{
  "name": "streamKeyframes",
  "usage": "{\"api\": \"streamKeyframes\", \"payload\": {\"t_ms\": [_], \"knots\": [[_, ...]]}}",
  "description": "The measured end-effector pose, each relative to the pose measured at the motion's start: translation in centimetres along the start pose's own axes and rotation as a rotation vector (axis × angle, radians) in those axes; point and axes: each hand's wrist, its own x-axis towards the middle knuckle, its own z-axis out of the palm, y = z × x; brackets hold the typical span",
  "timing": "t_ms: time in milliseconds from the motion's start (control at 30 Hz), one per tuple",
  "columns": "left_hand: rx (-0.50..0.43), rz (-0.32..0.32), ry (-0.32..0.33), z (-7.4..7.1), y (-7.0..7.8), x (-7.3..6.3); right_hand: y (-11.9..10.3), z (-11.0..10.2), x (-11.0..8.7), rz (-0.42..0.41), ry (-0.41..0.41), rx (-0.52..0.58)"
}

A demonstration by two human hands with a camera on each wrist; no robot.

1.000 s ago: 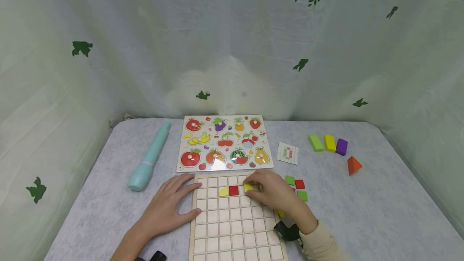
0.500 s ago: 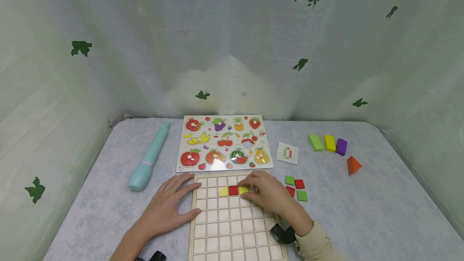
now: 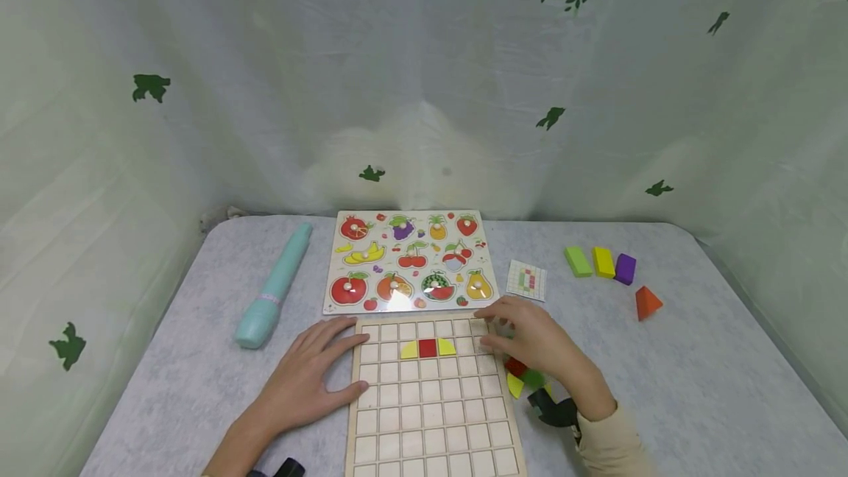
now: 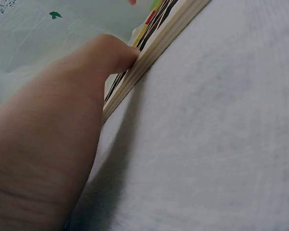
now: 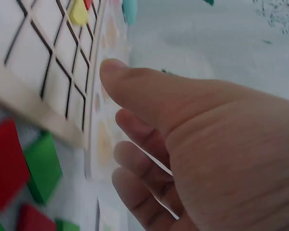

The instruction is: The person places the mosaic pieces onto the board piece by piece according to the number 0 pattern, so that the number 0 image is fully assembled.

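A wooden grid board [image 3: 420, 418] lies flat before me. In one of its upper rows sit a red square tile [image 3: 427, 348] and two yellow curved-edge tiles, the left one [image 3: 409, 350] and the right one [image 3: 447, 347], on either side of it. My left hand [image 3: 301, 385] rests against the board's left edge, fingers spread and thumb apart; the left wrist view shows the thumb [image 4: 118, 55] touching the edge. Over the board's upper right corner is my right hand [image 3: 539, 337], nothing between its thumb and loosely bent fingers in the right wrist view.
Red [image 3: 514, 366], green [image 3: 533, 379] and yellow [image 3: 514, 386] pieces lie right of the board, partly hidden by my right hand. Beyond are a fruit puzzle [image 3: 411, 263], a pattern card [image 3: 526, 280], several coloured blocks [image 3: 603, 262] and a teal bottle-shaped object [image 3: 271, 289].
My right hand slid the yellow tile left beside the red square, let it go, and moved right to the board's corner. My left hand has stayed in place.
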Motion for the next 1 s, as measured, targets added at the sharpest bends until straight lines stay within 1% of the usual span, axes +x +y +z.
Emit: {"api": "streamKeyframes", "payload": {"t_ms": [100, 267, 533, 767, 867, 1000], "knots": [[0.0, -0.004, -0.003, 0.0, 0.0, 0.0, 1.0, -0.9, -0.3, 0.021, -0.001, 0.013], [0.001, -0.009, -0.007, 0.0, 0.1, 0.0, 2.7, -1.9, -0.9, 0.078, -0.025, 0.031], [-0.001, -0.007, -0.007, -0.1, 0.1, 0.0, 5.0, -2.5, -1.7, 0.15, -0.041, 0.033], [0.0, -0.007, -0.003, 0.0, 0.1, 0.0, 6.7, -2.6, -2.2, 0.149, -0.07, 0.061], [0.001, -0.006, -0.002, 0.0, 0.0, 0.0, 7.1, -2.8, -2.5, 0.156, -0.067, 0.066], [-0.001, -0.002, 0.002, 0.1, 0.0, 0.1, 7.3, -3.0, -2.6, 0.135, -0.071, 0.07]]}}
